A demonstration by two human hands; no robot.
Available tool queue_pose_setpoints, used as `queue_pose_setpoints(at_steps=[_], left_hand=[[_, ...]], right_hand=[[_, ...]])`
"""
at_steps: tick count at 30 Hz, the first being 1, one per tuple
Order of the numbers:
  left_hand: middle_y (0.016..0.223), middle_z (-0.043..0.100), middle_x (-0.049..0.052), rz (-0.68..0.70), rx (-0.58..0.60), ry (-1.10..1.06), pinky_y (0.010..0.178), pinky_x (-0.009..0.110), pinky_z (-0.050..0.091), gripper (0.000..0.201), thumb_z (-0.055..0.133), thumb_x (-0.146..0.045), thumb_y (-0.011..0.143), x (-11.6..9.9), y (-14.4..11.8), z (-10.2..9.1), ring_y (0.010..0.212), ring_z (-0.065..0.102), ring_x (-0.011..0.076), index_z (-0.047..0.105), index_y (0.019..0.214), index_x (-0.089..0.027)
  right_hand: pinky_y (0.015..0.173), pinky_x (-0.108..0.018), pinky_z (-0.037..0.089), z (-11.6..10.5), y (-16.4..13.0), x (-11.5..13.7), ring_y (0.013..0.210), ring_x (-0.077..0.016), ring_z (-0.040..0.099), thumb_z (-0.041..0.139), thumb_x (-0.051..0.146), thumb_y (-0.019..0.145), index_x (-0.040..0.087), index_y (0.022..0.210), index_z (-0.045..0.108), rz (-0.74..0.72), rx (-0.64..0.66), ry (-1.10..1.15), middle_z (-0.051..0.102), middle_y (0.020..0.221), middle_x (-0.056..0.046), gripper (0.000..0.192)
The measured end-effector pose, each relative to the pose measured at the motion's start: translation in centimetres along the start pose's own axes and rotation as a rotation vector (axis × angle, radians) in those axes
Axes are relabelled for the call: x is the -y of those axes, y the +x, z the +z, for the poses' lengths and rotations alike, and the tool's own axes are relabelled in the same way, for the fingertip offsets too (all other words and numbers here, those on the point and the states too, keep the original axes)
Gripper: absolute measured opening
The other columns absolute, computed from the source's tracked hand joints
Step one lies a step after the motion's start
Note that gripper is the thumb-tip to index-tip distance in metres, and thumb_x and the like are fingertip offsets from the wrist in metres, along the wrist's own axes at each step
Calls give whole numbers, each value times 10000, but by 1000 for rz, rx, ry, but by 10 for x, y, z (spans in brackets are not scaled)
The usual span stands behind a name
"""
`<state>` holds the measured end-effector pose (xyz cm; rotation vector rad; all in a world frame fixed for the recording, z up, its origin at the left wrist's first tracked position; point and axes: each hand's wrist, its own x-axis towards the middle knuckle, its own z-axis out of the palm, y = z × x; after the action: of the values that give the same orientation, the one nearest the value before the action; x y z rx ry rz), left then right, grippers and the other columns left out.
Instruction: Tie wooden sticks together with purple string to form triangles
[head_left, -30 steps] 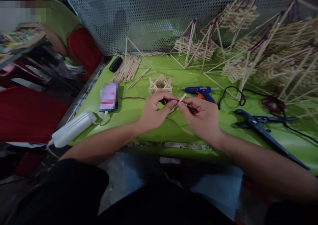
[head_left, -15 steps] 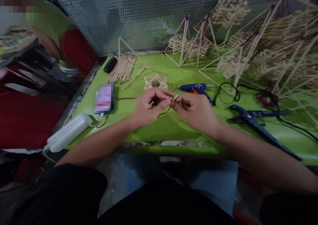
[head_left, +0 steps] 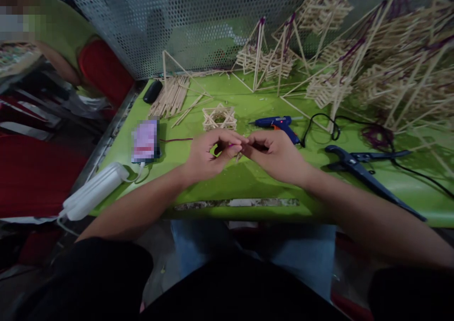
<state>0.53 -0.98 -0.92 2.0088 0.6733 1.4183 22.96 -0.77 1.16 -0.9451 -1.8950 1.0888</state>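
We see both hands meeting fingertip to fingertip, each grip nearly closed in a fine pinch. In the left hand, thumb and forefinger press together on a purple cord, the bent fingers leaving a small loop through which green shows. The right hand pinches at the same spot, its grip apparently closed on a small pale piece that pokes out below the fingertips; we cannot make out the rest of it. A length of the cord also shows on the desk, left of the left hand. On the blue glue gun we notice a pale label too small for us to read, beside a red light; the phone has its screen blurred into blocks. Both forearms slant in from the lower corners over the near edge, backs of the hands turned up, wrists fairly straight. Just beyond the left hand we find a star-shaped stick frame lying on the desk, with a bundle of sticks farther back and a dark cutting tool off to the right.
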Motion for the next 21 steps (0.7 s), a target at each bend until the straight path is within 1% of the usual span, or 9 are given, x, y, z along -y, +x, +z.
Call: queue_pose_setpoints(at_steps=[1, 3, 5, 8, 11, 14, 17, 19, 21], left_hand=[[1069, 892, 108, -49, -34, -4, 760, 261, 635, 140, 829, -327, 1037, -1, 1, 1, 918, 852, 166, 773, 1035, -199], [967, 875, 91, -193, -78, -25, 704, 238, 612, 219, 843, -385, 1028, -4, 3, 2, 803, 814, 139, 764, 1010, -182], [869, 842, 60, -340, -85, -75, 599, 218, 552, 284, 877, -427, 991, -7, 7, 3, 651, 723, 102, 754, 987, -172], [795, 801, 23, -478, -80, -157, 495, 209, 451, 311, 937, -409, 913, -8, 13, 1, 524, 584, 64, 757, 968, -162], [784, 793, 24, -542, -40, -158, 506, 217, 427, 270, 930, -373, 889, -8, 16, -1, 531, 545, 57, 801, 961, -147], [803, 805, 38, -583, 13, -138, 561, 232, 455, 257, 902, -373, 905, -9, 17, -3, 588, 576, 72, 835, 998, -143], [802, 805, 42, -642, 41, -164, 580, 232, 463, 311, 931, -363, 880, -11, 17, -3, 639, 630, 94, 817, 1069, -144], [795, 799, 39, -670, 56, -180, 581, 227, 459, 321, 959, -347, 848, -12, 17, -3, 649, 643, 96, 798, 1038, -145], [785, 791, 34, -665, 75, -178, 581, 223, 452, 280, 965, -333, 840, -13, 18, -3, 634, 618, 84, 795, 955, -143]], right_hand=[[583, -308, 256, 0, 0, 0, 625, -107, 345, 777, 474, 999, 199, 700, 603, 16, 12, -5, 412, 647, 50, 442], [594, -309, 287, -1, 0, -1, 628, -115, 381, 729, 413, 1007, 193, 738, 658, 30, 30, -33, 459, 660, 38, 355], [602, -312, 316, -2, -1, -2, 632, -122, 426, 694, 359, 1002, 184, 797, 720, 8, 33, -76, 528, 680, 23, 271], [590, -313, 307, -5, -3, -2, 591, -116, 428, 681, 295, 985, 176, 878, 776, -58, 6, -208, 550, 655, 29, 186], [588, -310, 304, -9, -3, -1, 562, -105, 414, 680, 274, 998, 178, 898, 788, -124, -8, -313, 543, 627, 41, 175], [596, -309, 321, -13, -2, 0, 565, -104, 438, 673, 294, 1038, 183, 892, 785, -175, -12, -315, 582, 642, 35, 214], [606, -318, 324, -16, -1, 0, 559, -107, 451, 683, 298, 1051, 186, 918, 793, -215, -50, -372, 597, 640, 32, 206], [621, -326, 333, -17, -1, 0, 559, -113, 468, 688, 301, 1050, 188, 935, 799, -236, -71, -439, 618, 650, 25, 195], [637, -331, 350, -18, -1, 0, 571, -123, 506, 683, 305, 1053, 193, 956, 805, -265, -76, -498, 656, 674, 13, 192]])
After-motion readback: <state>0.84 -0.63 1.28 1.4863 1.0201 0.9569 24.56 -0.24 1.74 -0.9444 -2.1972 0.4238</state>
